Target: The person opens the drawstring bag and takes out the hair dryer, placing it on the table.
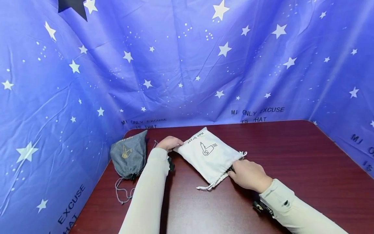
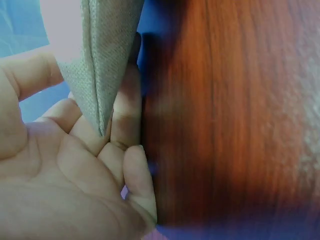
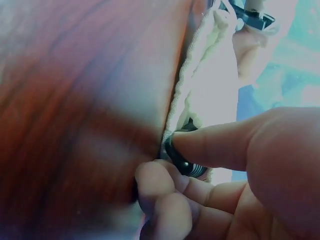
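Note:
A white drawstring bag (image 1: 191,156), printed "Hair Dryer" with a dryer drawing, lies tilted on the table. At its far-left corner, my left hand (image 1: 169,143) grips the cloth; in the left wrist view the bag's pointed corner (image 2: 95,75) sits between thumb and fingers. My right hand (image 1: 249,174) is at the bag's mouth on the near right side. Between its thumb and fingers it pinches a rounded black object with pale ridges (image 3: 186,159), which pokes out of the opening. The rest of that object is hidden inside the bag.
A grey drawstring bag (image 1: 128,159) with a gold dryer print stands at the table's left, its grey cord (image 1: 124,198) trailing toward the near edge. The dark red wooden table (image 1: 292,156) meets blue star-printed curtains (image 1: 181,58) at the back and sides.

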Available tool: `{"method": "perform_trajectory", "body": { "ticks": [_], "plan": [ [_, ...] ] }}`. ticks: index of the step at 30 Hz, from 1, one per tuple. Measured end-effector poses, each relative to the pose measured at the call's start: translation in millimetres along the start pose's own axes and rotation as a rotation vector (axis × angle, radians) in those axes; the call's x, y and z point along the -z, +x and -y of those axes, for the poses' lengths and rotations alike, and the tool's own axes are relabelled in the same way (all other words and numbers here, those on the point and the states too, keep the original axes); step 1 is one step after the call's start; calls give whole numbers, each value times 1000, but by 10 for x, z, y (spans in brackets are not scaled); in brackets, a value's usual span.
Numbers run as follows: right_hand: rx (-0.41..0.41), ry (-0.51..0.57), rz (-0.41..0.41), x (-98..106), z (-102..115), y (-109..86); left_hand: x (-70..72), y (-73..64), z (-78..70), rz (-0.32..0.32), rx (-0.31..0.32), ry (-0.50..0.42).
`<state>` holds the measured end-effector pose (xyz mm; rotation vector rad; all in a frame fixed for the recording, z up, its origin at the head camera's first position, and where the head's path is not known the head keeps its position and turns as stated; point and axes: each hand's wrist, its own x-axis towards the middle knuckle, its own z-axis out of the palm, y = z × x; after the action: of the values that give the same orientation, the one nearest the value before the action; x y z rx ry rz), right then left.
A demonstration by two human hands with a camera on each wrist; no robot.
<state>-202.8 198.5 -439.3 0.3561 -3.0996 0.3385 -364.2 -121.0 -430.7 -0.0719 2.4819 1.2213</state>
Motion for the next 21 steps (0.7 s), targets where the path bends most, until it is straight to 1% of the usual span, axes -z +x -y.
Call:
{"method": "perform_trajectory", "body": {
  "ticks": [2, 5, 9, 12, 17, 21],
  "plan": [
    [0, 14, 0, -6, -25, 17, 8, -9, 12, -2, -7, -21],
    [26, 36, -3, -14, -59, 39, 8, -24, 23, -19, -5, -36],
    [94, 80, -30, -8, -92, 59, -25, -31, 15, -78, 21, -70],
    [130, 118, -49, -3, -106, 67, -52, -18, 24, -107, 34, -113],
    [144, 155, -45, -21, -137, 70, -72, 23, 72, -104, 37, -173],
    [176, 161, -54, -33, -166, 64, -78, 8, 72, -109, 44, -178]
  ]
}}
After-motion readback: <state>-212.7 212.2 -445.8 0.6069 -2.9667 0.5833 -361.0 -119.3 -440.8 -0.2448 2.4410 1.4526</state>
